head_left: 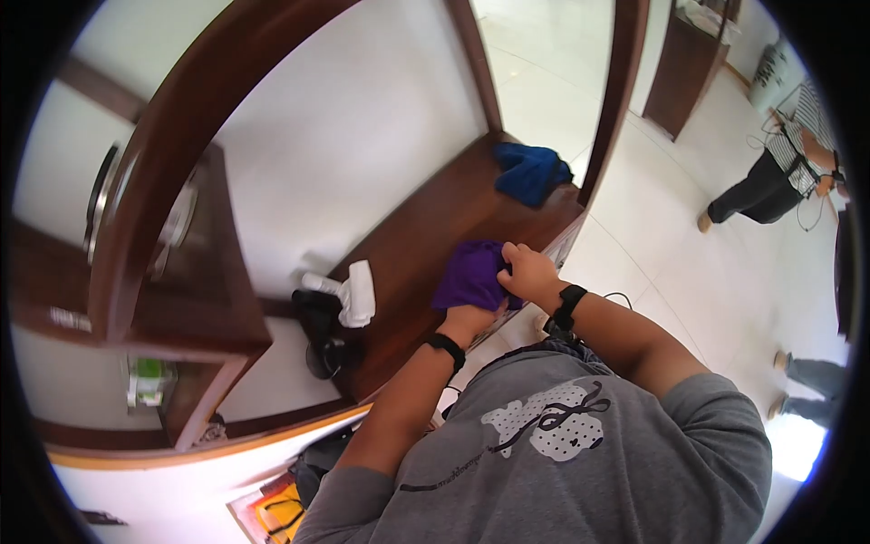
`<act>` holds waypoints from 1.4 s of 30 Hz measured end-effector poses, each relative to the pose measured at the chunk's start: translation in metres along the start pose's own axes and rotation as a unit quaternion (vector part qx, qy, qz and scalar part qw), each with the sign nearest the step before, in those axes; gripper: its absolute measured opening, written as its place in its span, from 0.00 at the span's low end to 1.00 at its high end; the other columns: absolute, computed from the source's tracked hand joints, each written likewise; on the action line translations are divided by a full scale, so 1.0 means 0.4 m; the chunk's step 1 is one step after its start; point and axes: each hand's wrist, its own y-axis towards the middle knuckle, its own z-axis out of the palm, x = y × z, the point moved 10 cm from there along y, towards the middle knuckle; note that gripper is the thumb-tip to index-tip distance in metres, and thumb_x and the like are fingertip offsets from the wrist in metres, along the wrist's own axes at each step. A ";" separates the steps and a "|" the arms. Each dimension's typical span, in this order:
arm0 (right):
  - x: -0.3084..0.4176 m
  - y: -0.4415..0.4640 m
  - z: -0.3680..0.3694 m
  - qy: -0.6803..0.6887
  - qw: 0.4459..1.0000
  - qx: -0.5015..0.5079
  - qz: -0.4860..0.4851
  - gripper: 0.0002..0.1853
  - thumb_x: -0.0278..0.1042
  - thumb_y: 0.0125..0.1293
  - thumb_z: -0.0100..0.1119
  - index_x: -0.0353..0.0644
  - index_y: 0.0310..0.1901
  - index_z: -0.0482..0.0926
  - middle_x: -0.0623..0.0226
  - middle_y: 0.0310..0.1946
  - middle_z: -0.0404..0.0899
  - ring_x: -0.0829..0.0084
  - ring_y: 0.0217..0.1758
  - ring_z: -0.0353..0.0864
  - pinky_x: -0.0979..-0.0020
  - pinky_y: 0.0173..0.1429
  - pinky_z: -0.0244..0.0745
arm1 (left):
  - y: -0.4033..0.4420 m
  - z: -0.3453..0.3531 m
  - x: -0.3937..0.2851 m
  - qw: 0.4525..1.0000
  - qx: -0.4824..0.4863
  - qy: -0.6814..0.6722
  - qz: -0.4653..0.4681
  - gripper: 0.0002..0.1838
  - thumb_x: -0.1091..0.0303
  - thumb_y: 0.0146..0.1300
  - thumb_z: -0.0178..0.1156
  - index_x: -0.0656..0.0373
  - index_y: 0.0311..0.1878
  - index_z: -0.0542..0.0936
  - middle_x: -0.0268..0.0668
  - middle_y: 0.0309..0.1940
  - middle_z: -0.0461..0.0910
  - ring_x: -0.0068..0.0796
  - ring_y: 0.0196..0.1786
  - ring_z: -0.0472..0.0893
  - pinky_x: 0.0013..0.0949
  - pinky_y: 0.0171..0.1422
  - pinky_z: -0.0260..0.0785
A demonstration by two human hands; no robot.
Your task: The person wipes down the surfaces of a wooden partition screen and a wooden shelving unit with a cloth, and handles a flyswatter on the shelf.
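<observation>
A purple cloth (468, 276) is bunched over the dark wooden shelf, close to its front edge. My right hand (528, 272) pinches the cloth at its right side, with the fingers bent. At the cloth's lower edge, my left hand (473, 319) grips it; most of the left fingers are hidden by the fabric. Both wrists wear black bands. Farther along the shelf, a crumpled blue cloth (530, 174) lies near the right end.
The brown wooden shelf (412, 245) runs beneath the cloths. At its left end stand a white spray-like bottle (358, 295) and a black object (324, 356). A curved wooden frame (186, 86) rises at left. Two people are on the tiled floor (625, 249) at right.
</observation>
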 end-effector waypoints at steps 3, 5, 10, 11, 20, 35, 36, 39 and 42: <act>-0.076 0.003 -0.058 0.003 0.999 -0.008 0.040 0.16 0.43 0.55 0.56 0.44 0.42 0.70 0.53 0.37 0.76 0.49 0.41 0.78 0.52 0.44 0.74 | 0.089 0.071 -0.016 0.999 0.044 -0.019 0.019 0.22 0.68 0.47 0.64 0.55 0.49 0.75 0.42 0.46 0.76 0.47 0.51 0.75 0.42 0.55 0.68; -0.124 0.010 -0.103 0.002 0.998 -0.020 0.061 0.16 0.43 0.56 0.56 0.43 0.42 0.69 0.53 0.37 0.77 0.48 0.41 0.78 0.52 0.44 0.74 | 0.149 0.095 -0.049 0.998 0.051 -0.021 0.024 0.20 0.68 0.48 0.64 0.55 0.47 0.76 0.43 0.45 0.77 0.46 0.50 0.75 0.42 0.54 0.68; -0.241 0.017 -0.160 0.036 0.995 -0.048 0.076 0.15 0.42 0.56 0.56 0.42 0.40 0.69 0.52 0.34 0.78 0.48 0.38 0.78 0.54 0.42 0.73 | 0.265 0.168 -0.098 0.997 0.042 -0.012 0.058 0.15 0.70 0.50 0.62 0.56 0.43 0.77 0.42 0.41 0.78 0.46 0.46 0.78 0.41 0.49 0.70; -0.249 0.015 -0.170 0.043 0.995 -0.069 0.053 0.16 0.41 0.57 0.55 0.41 0.41 0.68 0.50 0.32 0.78 0.47 0.37 0.78 0.52 0.41 0.73 | 0.272 0.182 -0.094 0.997 0.046 -0.020 0.060 0.14 0.70 0.50 0.62 0.56 0.42 0.77 0.42 0.40 0.79 0.45 0.45 0.78 0.41 0.47 0.70; -0.220 0.022 -0.122 0.036 0.995 -0.001 0.089 0.16 0.42 0.58 0.56 0.42 0.43 0.67 0.50 0.30 0.79 0.46 0.36 0.79 0.50 0.40 0.72 | 0.207 0.090 -0.096 0.997 -0.061 -0.023 0.043 0.13 0.69 0.52 0.60 0.55 0.43 0.78 0.42 0.39 0.79 0.47 0.42 0.78 0.43 0.46 0.70; 0.241 -0.130 0.114 0.329 0.847 0.417 0.025 0.13 0.21 0.60 0.56 0.43 0.43 0.65 0.67 0.21 0.76 0.78 0.20 0.76 0.79 0.23 0.69 | -0.327 -0.281 -0.035 0.987 -0.124 0.018 -0.104 0.15 0.53 0.56 0.64 0.51 0.42 0.81 0.39 0.36 0.81 0.43 0.40 0.79 0.38 0.46 0.72; 0.304 -0.152 0.121 0.358 0.825 0.436 0.024 0.14 0.20 0.60 0.55 0.44 0.44 0.65 0.68 0.21 0.75 0.79 0.20 0.75 0.80 0.23 0.69 | -0.373 -0.340 -0.061 0.983 -0.136 0.016 -0.121 0.17 0.52 0.56 0.64 0.51 0.43 0.81 0.39 0.37 0.81 0.43 0.41 0.80 0.38 0.47 0.73; 0.531 -0.221 0.107 0.387 0.783 0.479 -0.080 0.17 0.18 0.61 0.54 0.43 0.49 0.63 0.66 0.25 0.75 0.78 0.23 0.76 0.79 0.28 0.72 | -0.508 -0.517 -0.126 0.966 -0.207 0.056 -0.147 0.17 0.55 0.54 0.66 0.51 0.44 0.82 0.37 0.37 0.82 0.41 0.41 0.81 0.38 0.48 0.73; 0.757 -0.314 0.084 0.421 0.732 0.506 -0.177 0.23 0.17 0.63 0.52 0.41 0.57 0.60 0.63 0.32 0.75 0.77 0.32 0.77 0.77 0.39 0.74 | -0.648 -0.750 -0.252 0.909 -0.350 0.207 -0.096 0.13 0.59 0.56 0.64 0.53 0.42 0.81 0.37 0.35 0.80 0.43 0.38 0.79 0.40 0.44 0.71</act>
